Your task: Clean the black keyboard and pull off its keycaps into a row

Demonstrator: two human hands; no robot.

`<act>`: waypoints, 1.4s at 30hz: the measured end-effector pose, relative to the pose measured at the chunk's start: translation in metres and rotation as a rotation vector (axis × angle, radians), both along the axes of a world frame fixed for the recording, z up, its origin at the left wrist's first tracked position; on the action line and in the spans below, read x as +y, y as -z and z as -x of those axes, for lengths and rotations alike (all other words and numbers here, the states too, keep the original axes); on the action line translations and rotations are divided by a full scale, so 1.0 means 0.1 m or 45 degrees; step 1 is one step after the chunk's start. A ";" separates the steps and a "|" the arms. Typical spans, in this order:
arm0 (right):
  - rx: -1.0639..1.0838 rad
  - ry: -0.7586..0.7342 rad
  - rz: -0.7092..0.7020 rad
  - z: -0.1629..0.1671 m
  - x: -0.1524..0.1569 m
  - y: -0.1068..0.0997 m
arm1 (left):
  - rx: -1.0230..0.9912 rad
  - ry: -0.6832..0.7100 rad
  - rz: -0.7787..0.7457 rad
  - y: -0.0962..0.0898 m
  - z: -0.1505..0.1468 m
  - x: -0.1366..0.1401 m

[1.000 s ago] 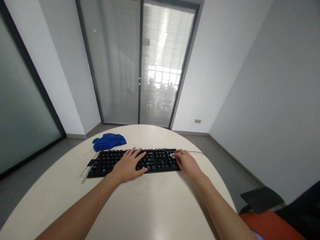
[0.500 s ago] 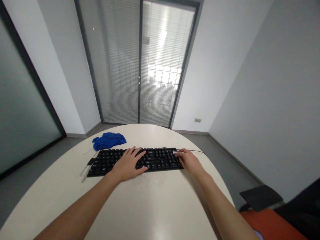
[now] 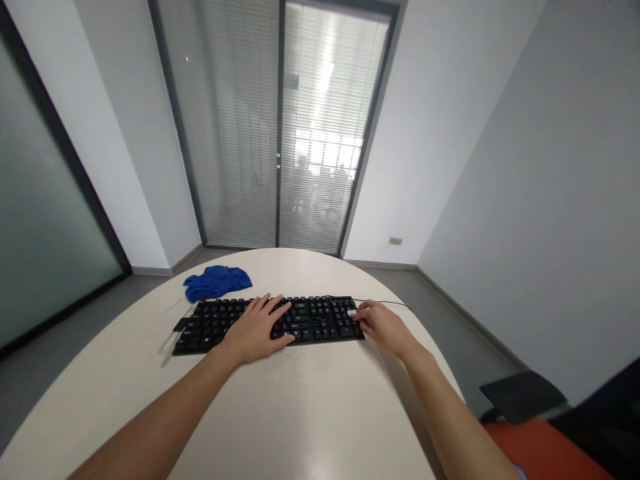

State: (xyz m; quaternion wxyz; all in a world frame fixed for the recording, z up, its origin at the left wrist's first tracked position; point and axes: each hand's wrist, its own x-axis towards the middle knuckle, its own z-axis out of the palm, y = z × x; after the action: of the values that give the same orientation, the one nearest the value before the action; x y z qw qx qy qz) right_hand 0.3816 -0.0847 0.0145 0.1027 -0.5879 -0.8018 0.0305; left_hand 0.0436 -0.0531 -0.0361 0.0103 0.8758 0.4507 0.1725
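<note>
A black keyboard (image 3: 320,320) lies on the table across the middle of the view. My left hand (image 3: 255,331) rests on it with fingers spread over the keys and the thumb near its front edge. At the number pad on the right end, the fingers of my right hand (image 3: 383,327) are pinched together on a small white piece (image 3: 353,313). Its kind is too small to make out, and most of it is hidden by the fingers. The pinched fingertips are at the keys; whether the white piece touches them I cannot tell.
A crumpled blue cloth (image 3: 217,281) lies behind the keyboard's left end. By that end is a small black-headed item (image 3: 181,325) with thin pale sticks (image 3: 169,349). The cable (image 3: 390,303) runs off the right edge of the round table (image 3: 310,413). An orange-seated chair (image 3: 540,447) stands at right.
My right hand has shifted slightly down along the number pad with the white piece in its fingers. My left hand stays in place on the keyboard.
</note>
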 end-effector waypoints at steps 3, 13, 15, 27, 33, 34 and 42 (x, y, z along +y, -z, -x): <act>-0.017 0.018 0.015 0.03 -0.03 -0.05 | 0.011 -0.003 0.000 -0.01 0.00 -0.01; -0.081 0.070 0.043 0.09 -0.10 -0.12 | 0.000 -0.002 0.009 -0.01 0.00 0.00; -0.098 0.088 0.071 0.10 -0.11 -0.13 | -0.011 0.002 0.009 0.00 0.00 0.00; -0.107 0.182 0.094 0.14 -0.14 -0.15 | -0.011 0.005 0.006 -0.01 0.00 0.00; -0.300 0.275 0.062 0.34 -0.26 -0.17 | -0.004 0.009 -0.007 -0.01 0.00 -0.01; -0.337 0.301 0.061 0.39 -0.28 -0.17 | -0.004 0.010 -0.009 -0.01 0.01 -0.01; -0.402 0.453 0.048 0.64 -0.35 -0.13 | 0.024 0.010 -0.037 0.00 0.01 0.01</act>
State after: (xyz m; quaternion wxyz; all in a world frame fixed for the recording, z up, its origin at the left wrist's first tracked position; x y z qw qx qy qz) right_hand 0.3173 -0.1198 0.0273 -0.0311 -0.7193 -0.6909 -0.0652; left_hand 0.0421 -0.0521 -0.0366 -0.0059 0.8793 0.4446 0.1707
